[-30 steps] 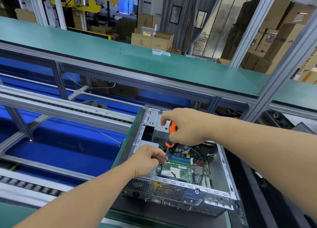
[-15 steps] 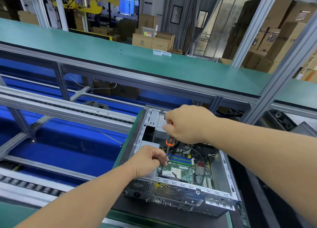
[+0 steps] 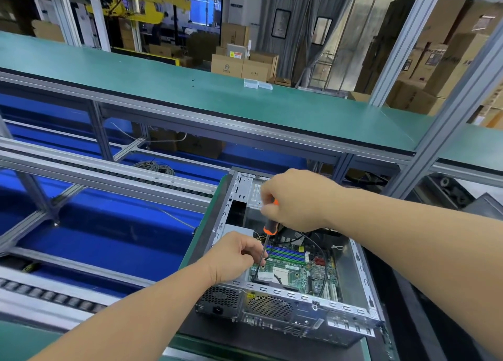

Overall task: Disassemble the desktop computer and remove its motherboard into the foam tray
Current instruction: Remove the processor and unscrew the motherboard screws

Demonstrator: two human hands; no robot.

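Observation:
An open grey desktop computer case (image 3: 304, 303) lies on the bench in front of me, its rear panel toward me. Inside sits the green motherboard (image 3: 296, 271) with blue and green memory slots. My right hand (image 3: 296, 198) grips the orange and black handle of a screwdriver (image 3: 269, 228) above the case. The shaft runs down toward the board's left edge. My left hand (image 3: 235, 253) pinches the shaft near its lower end, over the case's left side. The tip is hidden. No foam tray is in view.
A black cable (image 3: 324, 260) loops across the board. A green upper shelf (image 3: 190, 88) on aluminium framing crosses above, with two small clear boxes (image 3: 257, 84). Roller conveyor rails (image 3: 81, 170) and a blue floor lie left. Cardboard boxes stack behind.
My right hand has turned a little on the screwdriver handle and now covers more of it. The left hand stays on the shaft and the case has not moved.

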